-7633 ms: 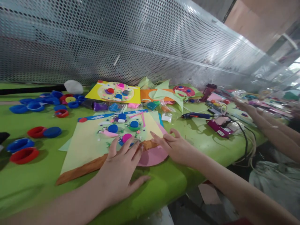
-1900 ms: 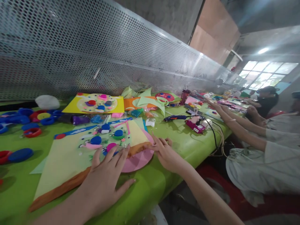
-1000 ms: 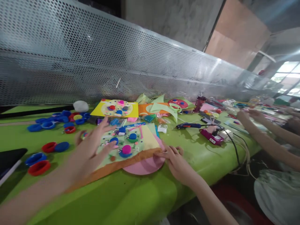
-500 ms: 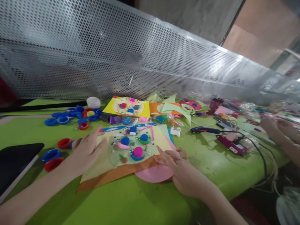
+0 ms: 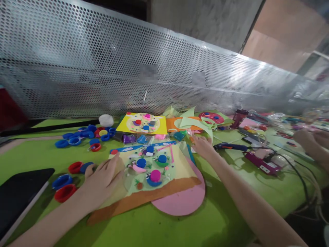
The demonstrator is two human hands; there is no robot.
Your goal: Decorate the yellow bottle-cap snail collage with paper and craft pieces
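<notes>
A paper picture (image 5: 151,197) with blue, green and pink clay pieces lies on the green table, its lower edge brown. My left hand (image 5: 102,178) rests flat on its left side, fingers spread. Beyond the picture's upper right corner, my right hand (image 5: 203,145) reaches to the small clay bags, by an orange one; whether its fingertips hold anything is too small to tell. A pink round sheet (image 5: 180,202) sticks out from under the picture. Behind lies a yellow card (image 5: 160,127) with a similar clay design.
Blue and red rings (image 5: 65,193) lie at the left, near a black tablet-like object (image 5: 23,192). A glue gun (image 5: 231,146) and a magenta power strip (image 5: 262,163) with cables are at the right. Another person's hands (image 5: 305,142) are at the far right. A perforated metal panel (image 5: 102,68) stands behind.
My right hand has left the picture's right edge and moved up and away to the clay bags. My left hand stays on the picture. The camera view has shifted slightly.
</notes>
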